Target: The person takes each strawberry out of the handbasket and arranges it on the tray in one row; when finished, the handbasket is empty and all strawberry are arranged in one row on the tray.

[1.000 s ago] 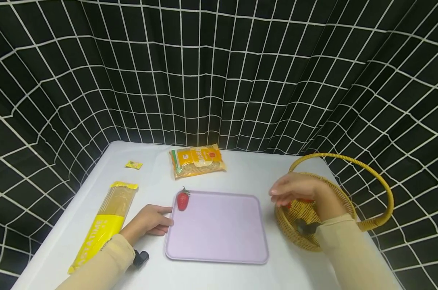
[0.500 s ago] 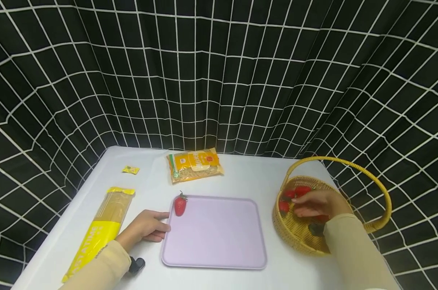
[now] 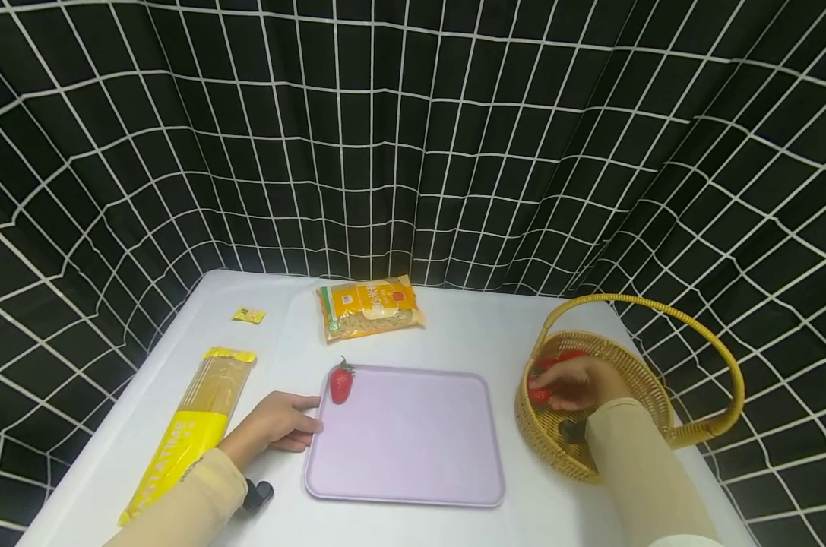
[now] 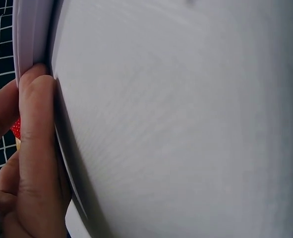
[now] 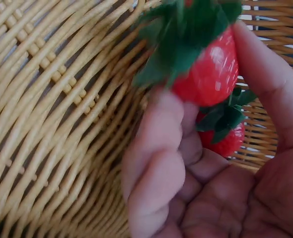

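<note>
Left hand [image 3: 279, 421] pinching; right hand [image 3: 580, 381] curled in pinch.

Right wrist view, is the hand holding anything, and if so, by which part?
Yes, the right hand holds a strawberry by its red body, between the thumb and fingers.

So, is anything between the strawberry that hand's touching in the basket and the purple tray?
Yes: the woven basket wall stands between the strawberry and the purple tray. Nothing visible comes between the strawberry and the fingers of the right hand.
</note>
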`<state>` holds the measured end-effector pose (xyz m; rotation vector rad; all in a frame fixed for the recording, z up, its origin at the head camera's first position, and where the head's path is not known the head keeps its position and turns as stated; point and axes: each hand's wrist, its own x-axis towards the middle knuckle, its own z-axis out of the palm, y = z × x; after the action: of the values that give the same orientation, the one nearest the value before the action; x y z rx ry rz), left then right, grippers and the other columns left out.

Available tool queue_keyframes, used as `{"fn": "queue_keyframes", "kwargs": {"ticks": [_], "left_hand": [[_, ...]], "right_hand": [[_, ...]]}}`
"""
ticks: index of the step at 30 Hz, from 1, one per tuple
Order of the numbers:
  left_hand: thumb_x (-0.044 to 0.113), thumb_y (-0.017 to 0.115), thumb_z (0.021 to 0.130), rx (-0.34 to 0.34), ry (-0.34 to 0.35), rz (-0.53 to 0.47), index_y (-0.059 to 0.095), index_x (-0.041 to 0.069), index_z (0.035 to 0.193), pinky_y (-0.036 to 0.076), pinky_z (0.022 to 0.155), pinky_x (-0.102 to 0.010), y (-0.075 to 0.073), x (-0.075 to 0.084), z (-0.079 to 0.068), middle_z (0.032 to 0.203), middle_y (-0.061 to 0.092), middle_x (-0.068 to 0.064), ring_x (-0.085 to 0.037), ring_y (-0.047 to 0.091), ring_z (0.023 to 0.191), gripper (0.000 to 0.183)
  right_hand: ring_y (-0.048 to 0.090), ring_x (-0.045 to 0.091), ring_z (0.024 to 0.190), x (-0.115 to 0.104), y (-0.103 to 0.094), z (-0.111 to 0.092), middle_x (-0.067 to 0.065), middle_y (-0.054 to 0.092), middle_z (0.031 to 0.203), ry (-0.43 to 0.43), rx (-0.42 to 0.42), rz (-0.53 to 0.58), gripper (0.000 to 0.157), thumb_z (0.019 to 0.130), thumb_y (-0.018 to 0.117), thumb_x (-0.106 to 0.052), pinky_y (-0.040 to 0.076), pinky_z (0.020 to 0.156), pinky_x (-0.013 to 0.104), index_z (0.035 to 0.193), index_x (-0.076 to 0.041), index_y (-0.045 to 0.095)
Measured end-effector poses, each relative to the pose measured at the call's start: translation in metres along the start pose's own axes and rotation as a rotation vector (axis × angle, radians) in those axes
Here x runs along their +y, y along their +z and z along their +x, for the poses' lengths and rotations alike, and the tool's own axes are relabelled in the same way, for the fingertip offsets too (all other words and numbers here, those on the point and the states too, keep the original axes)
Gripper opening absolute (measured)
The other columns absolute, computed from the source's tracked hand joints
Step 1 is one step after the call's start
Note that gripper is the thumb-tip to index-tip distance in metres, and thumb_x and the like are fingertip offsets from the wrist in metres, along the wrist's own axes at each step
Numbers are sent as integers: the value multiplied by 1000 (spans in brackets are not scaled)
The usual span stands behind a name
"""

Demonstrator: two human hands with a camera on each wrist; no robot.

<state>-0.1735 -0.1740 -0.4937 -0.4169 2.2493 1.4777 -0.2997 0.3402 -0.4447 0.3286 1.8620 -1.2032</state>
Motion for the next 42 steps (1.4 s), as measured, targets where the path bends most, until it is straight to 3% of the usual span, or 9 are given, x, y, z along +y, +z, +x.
{"fn": "queue_keyframes", "kwargs": {"ticks": [5, 10, 13, 20, 26, 28, 31, 36, 42], "left_hand": [[4, 77, 80, -3, 4, -22, 55, 1, 138, 61, 58, -33, -2, -1, -1, 72, 68, -11, -20, 68, 62, 62], [7, 76, 82, -1, 7, 15, 55, 2, 138, 61, 58, -32, -1, -1, -1, 73, 68, -10, -19, 68, 62, 60], [7, 76, 83, -3, 3, 22, 55, 3, 138, 61, 59, -32, -1, -1, 0, 73, 68, -10, -19, 68, 62, 60], [6, 76, 83, -17, -2, 7, 52, 2, 140, 61, 60, -31, -4, 0, -1, 74, 68, -10, -18, 68, 63, 61], [5, 75, 83, -19, 6, -10, 53, 1, 139, 61, 60, -32, -2, -2, 0, 74, 68, -11, -19, 68, 63, 60], [5, 76, 83, -20, 5, -11, 53, 2, 139, 61, 59, -32, -1, -3, 1, 74, 68, -10, -19, 68, 62, 60], [6, 76, 82, -16, -1, -1, 54, 2, 139, 61, 59, -32, -1, -5, 1, 73, 68, -10, -19, 68, 62, 61], [6, 76, 82, -10, 1, -6, 54, 2, 139, 61, 59, -33, -2, -5, 3, 73, 69, -10, -19, 68, 62, 61], [6, 77, 82, -11, 9, -6, 54, 2, 138, 61, 58, -33, -2, -3, 2, 73, 69, -10, -18, 68, 61, 61]], "right_hand": [[60, 9, 64, 0, -4, -8, 0, 66, 80, -2, 39, -91, 21, 86, 73, -25, 53, 65, 17, 93, -6, 68], [57, 23, 89, 4, -12, -29, 9, 61, 106, -42, 126, -98, 54, 83, 75, -27, 56, 76, 30, 121, 2, 50], [55, 27, 98, 6, -14, -41, 13, 56, 115, -87, 115, -94, 62, 84, 72, -25, 56, 82, 35, 129, 5, 40], [52, 23, 102, -13, -1, -66, 10, 58, 112, -296, -103, -139, 35, 93, 59, -19, 51, 84, 29, 120, 3, 51], [61, 32, 105, -50, 59, -69, 24, 56, 120, -396, -117, -109, 56, 89, 67, -10, 50, 97, 47, 132, 13, 41], [60, 31, 104, -61, 86, -55, 26, 52, 124, -406, -115, -97, 61, 86, 70, -7, 51, 96, 47, 133, 14, 39], [61, 27, 99, -72, 130, -23, 24, 55, 119, -424, -109, -78, 51, 84, 71, -3, 53, 95, 42, 125, 14, 45], [63, 22, 86, -87, 196, 24, 12, 66, 95, -416, 76, -140, 29, 81, 79, -11, 55, 90, 37, 98, 6, 63], [64, 19, 79, -97, 245, 51, 7, 67, 86, -389, 303, -251, 33, 78, 84, -21, 56, 79, 32, 96, 2, 69]]}}
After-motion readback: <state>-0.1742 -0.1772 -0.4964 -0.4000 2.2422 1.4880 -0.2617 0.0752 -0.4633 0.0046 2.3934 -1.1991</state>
